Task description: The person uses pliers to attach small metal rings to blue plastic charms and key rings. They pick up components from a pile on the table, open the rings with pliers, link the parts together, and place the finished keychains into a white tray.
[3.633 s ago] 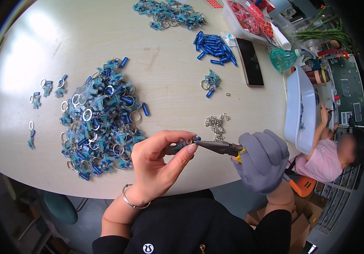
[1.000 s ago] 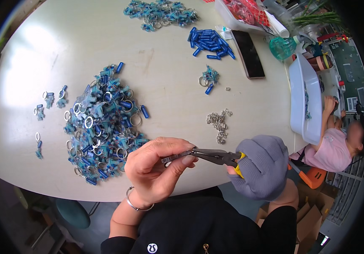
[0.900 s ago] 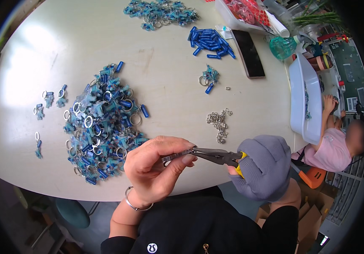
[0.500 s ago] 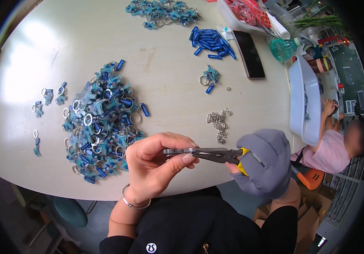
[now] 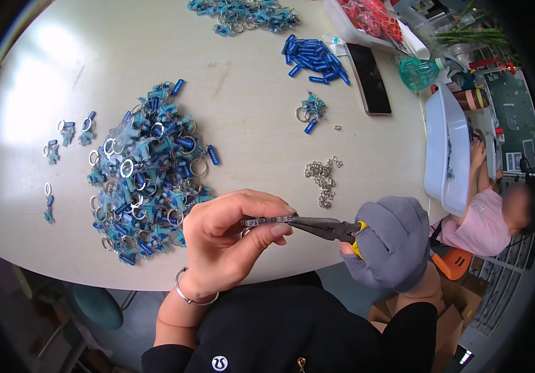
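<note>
My left hand (image 5: 233,239) pinches a flat, clear-edged keychain charm (image 5: 269,221) between thumb and fingers, turned edge-on. Part of a metal ring shows below it, mostly covered by the fingers. In a grey glove, my right hand (image 5: 388,245) is closed round the yellow handles of dark long-nose pliers (image 5: 326,228). Their tips meet the charm's right end by my left fingertips; what lies between the jaws is too small to make out. Beyond the pliers lies a small heap of metal jump rings (image 5: 321,180). Left of my left hand spreads a large pile of blue keychains (image 5: 152,180).
Blue tags (image 5: 314,59), a phone (image 5: 369,79) and more charms (image 5: 246,15) lie farther back. A single keychain (image 5: 311,110) sits mid-table. Along the right stand a pale blue bin (image 5: 436,149) and a green spray bottle (image 5: 418,73). Another person (image 5: 482,221) sits at far right.
The whole view has shifted slightly. The pliers tilt a little more, tips higher than the pivot, and their jaws look closer together. Both hands keep their holds.
</note>
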`<state>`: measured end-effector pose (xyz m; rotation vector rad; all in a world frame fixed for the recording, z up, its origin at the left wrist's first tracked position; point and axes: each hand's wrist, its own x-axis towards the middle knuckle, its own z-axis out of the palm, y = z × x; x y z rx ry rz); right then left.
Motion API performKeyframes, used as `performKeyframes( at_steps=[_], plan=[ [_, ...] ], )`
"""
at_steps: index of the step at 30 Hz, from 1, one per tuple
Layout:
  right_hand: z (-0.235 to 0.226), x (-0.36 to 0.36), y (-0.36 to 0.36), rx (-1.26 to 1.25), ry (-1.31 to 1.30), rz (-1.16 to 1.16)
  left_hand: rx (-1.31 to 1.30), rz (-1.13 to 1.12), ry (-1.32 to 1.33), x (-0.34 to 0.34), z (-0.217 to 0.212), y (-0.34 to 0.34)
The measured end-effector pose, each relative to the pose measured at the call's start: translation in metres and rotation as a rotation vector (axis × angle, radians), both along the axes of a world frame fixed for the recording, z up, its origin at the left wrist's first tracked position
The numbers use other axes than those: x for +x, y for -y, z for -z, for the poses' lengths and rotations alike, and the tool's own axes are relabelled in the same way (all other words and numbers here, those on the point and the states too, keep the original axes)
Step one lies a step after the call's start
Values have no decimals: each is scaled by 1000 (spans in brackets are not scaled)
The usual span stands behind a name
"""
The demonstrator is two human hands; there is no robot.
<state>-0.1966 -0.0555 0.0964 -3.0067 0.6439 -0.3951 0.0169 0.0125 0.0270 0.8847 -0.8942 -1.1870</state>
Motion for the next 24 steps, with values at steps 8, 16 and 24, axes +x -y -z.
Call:
performKeyframes(
  at_steps=[8, 16, 24],
  plan=[
    [16, 8, 1, 540, 253, 104, -25, -52, -228, -8, 6, 2],
    [38, 24, -25, 1061, 511, 314, -74, -130, -287, -8, 8, 1],
    [46, 36, -34, 692, 505, 297, -39, -163, -288, -8, 7, 0]
  ],
)
